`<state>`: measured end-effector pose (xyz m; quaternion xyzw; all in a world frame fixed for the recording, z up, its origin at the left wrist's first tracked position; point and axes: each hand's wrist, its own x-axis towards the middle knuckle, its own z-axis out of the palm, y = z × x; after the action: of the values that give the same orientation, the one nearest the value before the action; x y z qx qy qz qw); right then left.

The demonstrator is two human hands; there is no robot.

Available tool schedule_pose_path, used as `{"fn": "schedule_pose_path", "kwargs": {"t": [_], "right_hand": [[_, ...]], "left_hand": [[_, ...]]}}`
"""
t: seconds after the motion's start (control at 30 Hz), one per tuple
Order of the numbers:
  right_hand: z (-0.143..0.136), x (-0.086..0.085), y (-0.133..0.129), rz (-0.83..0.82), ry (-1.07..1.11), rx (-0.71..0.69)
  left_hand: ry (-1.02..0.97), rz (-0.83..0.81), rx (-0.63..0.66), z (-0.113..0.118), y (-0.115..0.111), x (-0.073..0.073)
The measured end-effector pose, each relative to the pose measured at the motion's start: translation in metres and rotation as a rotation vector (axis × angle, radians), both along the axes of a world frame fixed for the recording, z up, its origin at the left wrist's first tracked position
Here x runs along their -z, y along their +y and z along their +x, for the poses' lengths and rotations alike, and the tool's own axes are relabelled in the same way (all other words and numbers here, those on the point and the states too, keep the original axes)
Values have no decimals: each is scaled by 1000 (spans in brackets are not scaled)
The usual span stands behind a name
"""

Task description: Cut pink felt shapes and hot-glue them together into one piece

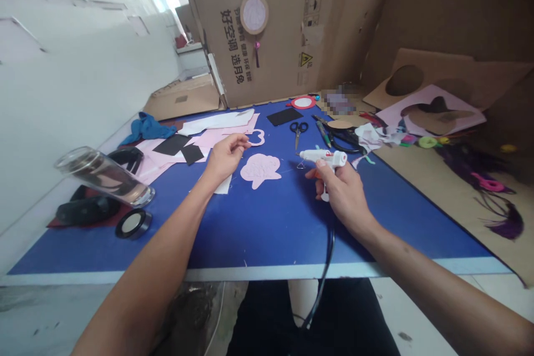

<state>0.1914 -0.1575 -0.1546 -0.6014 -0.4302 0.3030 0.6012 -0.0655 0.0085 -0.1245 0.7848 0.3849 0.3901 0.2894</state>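
Note:
My right hand [344, 192] is wrapped round a white glue gun [323, 157], whose nozzle points left over the blue table [271, 233]. Its dark cord hangs down over the front edge. With fingers pinched, my left hand [228, 157] is at a pink paper ring [256, 137] with a curved cut-out and appears to hold its edge. Between the hands a pink cloud-shaped paper piece [261, 171] lies flat, with glue lines on its surface. Under my left wrist a small white paper [224, 184] shows in part.
Black scissors [297, 132] and a black sheet [285, 117] lie behind the cloud piece. At left are a tilted glass of liquid [104, 175], a tape roll [132, 223] and pink papers. Pliers, scraps and purple tassels lie at right. Cardboard [275, 67] stands behind.

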Motion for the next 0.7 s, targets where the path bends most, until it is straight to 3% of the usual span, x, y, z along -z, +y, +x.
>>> {"fn": "schedule_pose_path", "kwargs": {"t": [0.13,0.4,0.57,0.7], "right_hand": [[1,0,-1,15,25,22],[7,-1,-4,51,123,36],[6,-15,-21,54,35,37],[5,-22,-34,69,-47,33]], "left_hand": [[157,-7,63,-7,-12,7],[472,41,282,-17,-31,2],[593,95,229,-13,-50,9],[491,25,184,-8,-57,8]]}}
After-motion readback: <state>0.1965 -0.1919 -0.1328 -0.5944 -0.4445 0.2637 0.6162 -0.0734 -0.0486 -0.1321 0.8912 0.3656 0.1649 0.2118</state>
